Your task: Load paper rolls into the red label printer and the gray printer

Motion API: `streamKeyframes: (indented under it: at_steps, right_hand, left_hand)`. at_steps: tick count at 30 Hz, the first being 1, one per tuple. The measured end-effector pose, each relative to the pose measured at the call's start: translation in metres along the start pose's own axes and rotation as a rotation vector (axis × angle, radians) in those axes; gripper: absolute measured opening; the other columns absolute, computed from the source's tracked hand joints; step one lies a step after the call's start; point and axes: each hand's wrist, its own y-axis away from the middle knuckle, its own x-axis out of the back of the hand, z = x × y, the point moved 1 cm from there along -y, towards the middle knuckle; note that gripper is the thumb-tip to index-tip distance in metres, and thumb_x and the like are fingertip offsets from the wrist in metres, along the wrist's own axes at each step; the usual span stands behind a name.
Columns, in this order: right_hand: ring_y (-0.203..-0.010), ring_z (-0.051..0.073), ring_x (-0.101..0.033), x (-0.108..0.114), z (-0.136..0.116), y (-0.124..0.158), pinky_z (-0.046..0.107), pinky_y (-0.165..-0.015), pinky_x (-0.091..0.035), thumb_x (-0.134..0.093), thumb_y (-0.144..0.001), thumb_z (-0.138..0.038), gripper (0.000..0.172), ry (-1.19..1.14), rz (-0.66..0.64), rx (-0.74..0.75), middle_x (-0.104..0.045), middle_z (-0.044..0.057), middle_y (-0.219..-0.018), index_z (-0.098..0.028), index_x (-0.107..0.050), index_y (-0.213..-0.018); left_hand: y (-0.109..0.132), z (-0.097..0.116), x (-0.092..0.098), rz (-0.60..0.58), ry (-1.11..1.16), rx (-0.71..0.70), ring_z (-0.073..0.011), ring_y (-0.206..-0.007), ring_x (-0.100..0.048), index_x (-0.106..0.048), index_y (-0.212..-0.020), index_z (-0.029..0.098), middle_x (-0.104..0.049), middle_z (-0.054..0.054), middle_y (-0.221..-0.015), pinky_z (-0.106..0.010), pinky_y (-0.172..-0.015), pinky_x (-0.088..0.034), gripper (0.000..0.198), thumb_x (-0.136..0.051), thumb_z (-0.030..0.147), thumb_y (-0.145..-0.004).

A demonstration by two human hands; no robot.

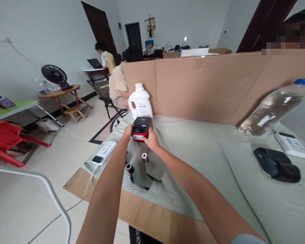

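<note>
Black cloth below the board (137, 235): white lettering at the lower edge, cut off and not readable.
Front roll (131, 169): dark, with a pale end, lying on the cloth (193, 145); no writing that I can make out.
Rear roll (145, 158): smaller, a dark strip trailing from it towards the near edge.
Power strip (107, 151): white, left of the rolls, its printed label too small to read.
Left hand (128, 131): pressed to the left side of the box.
Right hand (152, 139): holding the right side, thumb at the front corner; the grip spans the box's width between both hands.
Box (143, 122): red and black, beyond the rolls and just before the jug; whether it rests on the cloth or is slightly raised, I cannot tell.
Box handling: probably stiff, fairly light plastic, smooth enough to slip; best held low by both side walls, off the lid.
Box writing: white front label and small pale lid marking, neither legible.
Jug (142, 101): white, handled, with fine greenish print, unreadable.
Chair (101, 90): "PROJE" shows on the back, the rest hidden.
</note>
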Motion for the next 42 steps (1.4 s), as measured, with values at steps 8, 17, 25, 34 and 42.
streamKeyframes:
  at_steps: [8,17,25,34,42]
  right_hand:
    - [-0.128,0.037,-0.054,0.175,0.012,0.120,0.058,-0.113,-0.039,-0.065,-0.084,-0.044,0.059,0.242,0.278,-0.051,-0.062,0.012,-0.137,-0.029,-0.058,-0.141]
    - [-0.128,0.053,-0.045,0.446,0.057,0.290,0.067,-0.102,-0.033,-0.070,-0.072,-0.055,0.102,1.045,0.647,-0.910,-0.049,0.033,-0.139,-0.009,-0.034,-0.156]
    - [-0.118,0.048,-0.055,0.435,0.053,0.290,0.058,-0.101,-0.042,-0.076,-0.063,-0.054,0.119,0.881,0.685,-0.861,-0.057,0.030,-0.125,0.002,-0.027,-0.156]
    - [-0.117,0.046,-0.048,0.256,0.000,0.202,0.062,-0.105,-0.035,-0.082,-0.061,-0.045,0.112,0.542,0.667,-0.500,-0.054,0.023,-0.118,-0.011,-0.032,-0.155]
    - [-0.111,0.042,-0.051,0.173,-0.003,0.190,0.053,-0.096,-0.041,-0.080,-0.068,-0.041,0.114,0.672,0.659,-0.714,-0.052,0.023,-0.117,-0.008,-0.023,-0.161]
  left_hand:
    - [0.107,0.012,0.005,0.284,-0.261,-0.593,-0.0237,-0.159,-0.017,-0.042,-0.151,0.019,-0.031,-0.010,-0.167,-0.039,-0.129,-0.021,0.056,-0.048,0.033,-0.097]
    - [0.327,-0.115,-0.164,-1.020,-0.903,-1.094,-0.0289,-0.154,-0.032,-0.025,-0.162,0.034,-0.033,-0.006,-0.167,-0.053,-0.127,-0.025,0.063,-0.040,0.049,-0.103]
    - [0.344,-0.130,-0.174,-1.084,-0.980,-1.120,-0.0292,-0.159,-0.018,-0.029,-0.161,0.028,-0.024,-0.005,-0.170,-0.056,-0.129,-0.012,0.063,-0.031,0.056,-0.104]
    - [0.335,-0.122,-0.165,-0.997,-0.611,-1.034,-0.0247,-0.113,-0.067,-0.075,-0.108,0.024,-0.076,-0.009,-0.114,-0.042,-0.105,-0.048,0.028,-0.052,0.032,-0.093]
    - [0.277,-0.109,-0.139,-0.185,0.132,-0.566,-0.0141,-0.063,-0.053,-0.057,-0.063,0.020,-0.057,0.000,-0.063,-0.026,-0.063,-0.043,0.026,-0.046,0.026,-0.086]
